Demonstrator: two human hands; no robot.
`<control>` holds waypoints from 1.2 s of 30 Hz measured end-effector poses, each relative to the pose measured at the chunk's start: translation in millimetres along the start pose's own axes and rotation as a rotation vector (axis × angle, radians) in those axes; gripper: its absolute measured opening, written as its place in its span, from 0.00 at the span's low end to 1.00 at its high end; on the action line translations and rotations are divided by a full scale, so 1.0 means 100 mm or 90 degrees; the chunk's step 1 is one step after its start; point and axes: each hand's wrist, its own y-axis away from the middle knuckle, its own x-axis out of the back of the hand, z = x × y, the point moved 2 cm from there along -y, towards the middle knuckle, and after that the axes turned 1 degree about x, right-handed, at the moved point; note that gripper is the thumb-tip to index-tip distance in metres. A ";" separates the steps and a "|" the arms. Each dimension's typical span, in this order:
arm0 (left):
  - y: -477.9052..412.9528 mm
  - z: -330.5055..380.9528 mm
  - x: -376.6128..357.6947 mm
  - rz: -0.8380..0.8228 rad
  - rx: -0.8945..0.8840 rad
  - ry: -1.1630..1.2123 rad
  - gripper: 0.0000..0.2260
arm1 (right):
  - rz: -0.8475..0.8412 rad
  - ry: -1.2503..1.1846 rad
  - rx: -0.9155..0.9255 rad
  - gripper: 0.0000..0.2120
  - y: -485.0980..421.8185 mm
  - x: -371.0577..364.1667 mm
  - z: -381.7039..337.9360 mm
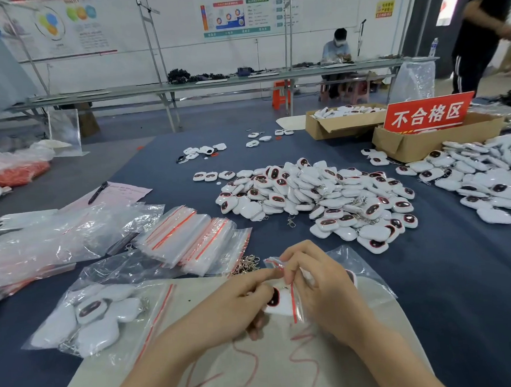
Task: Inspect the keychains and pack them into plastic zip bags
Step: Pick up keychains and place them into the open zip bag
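Right fingers (291, 263) curl down and pinch the mouth of a small zip bag (294, 310) by its red strip, with my right hand (326, 290) arched over it. My left hand (231, 302) grips a white keychain (277, 301) with a dark red oval face. Its index finger (265, 274) stretches out straight to touch the bag's top corner. The keychain sits at the bag's opening, between my two hands. How far inside it is, I cannot tell.

Both hands are over a beige sheet (229, 374) marked with red scribbles, which lies on the blue table cloth (463, 285). Near my left wrist lies a larger bag of keychains (97, 318), its red zip strip running along the right edge. Beyond it a stack of empty bags (197, 241) fans out, with a cluster of metal clasps (246, 264) just beside its near end. Further out in the middle of the cloth is a big heap of keychains (317, 198), and a second heap (486, 176) spreads to the right. Behind that one, a cardboard box (410, 145) carries a red sign (427, 114). Far left, a pen (98, 192) rests on pink paper (125, 193).
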 end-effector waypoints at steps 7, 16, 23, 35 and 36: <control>-0.07 -0.02 -0.02 0.149 0.109 0.281 0.11 | -0.010 0.031 0.034 0.17 0.01 -0.01 -0.05; -0.15 0.00 -0.20 0.043 0.026 0.011 0.12 | 0.058 0.086 0.124 0.14 -0.04 -0.02 -0.20; -0.25 -0.13 -0.29 0.133 -0.102 -0.080 0.07 | 0.105 0.096 0.137 0.14 -0.05 -0.06 -0.18; -0.33 -0.05 -0.26 0.038 -0.363 -0.639 0.03 | 0.048 0.005 0.109 0.14 -0.03 0.00 -0.19; -0.36 -0.05 -0.27 0.032 -0.374 -0.728 0.05 | 0.044 0.008 0.123 0.14 -0.02 0.00 -0.19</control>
